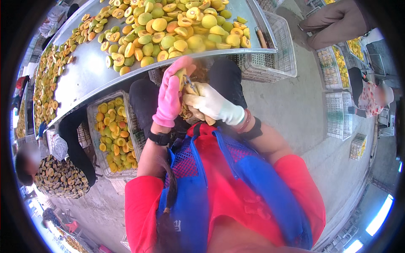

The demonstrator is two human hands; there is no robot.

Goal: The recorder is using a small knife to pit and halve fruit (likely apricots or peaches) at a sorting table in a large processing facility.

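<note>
My left hand (172,93), in a pink glove, holds a halved yellow-green fruit (181,78) upright, just below the near edge of the metal table. Close against it on the right, my right hand (211,100), in a whitish glove, grips a small pitting tool (190,84) whose bent metal end touches or nearly touches the fruit. Many halved fruits (158,24), some with brown pits showing, lie heaped on the metal table (91,60). Beneath my hands, fruit scraps are partly visible between my knees.
A plastic crate (91,126) of fruit halves stands at my left. Another crate (269,68) sits under the table's right corner, where a wooden-handled tool (261,38) lies. A co-worker (63,174) sits at the left. More crates (338,117) and people are at the right.
</note>
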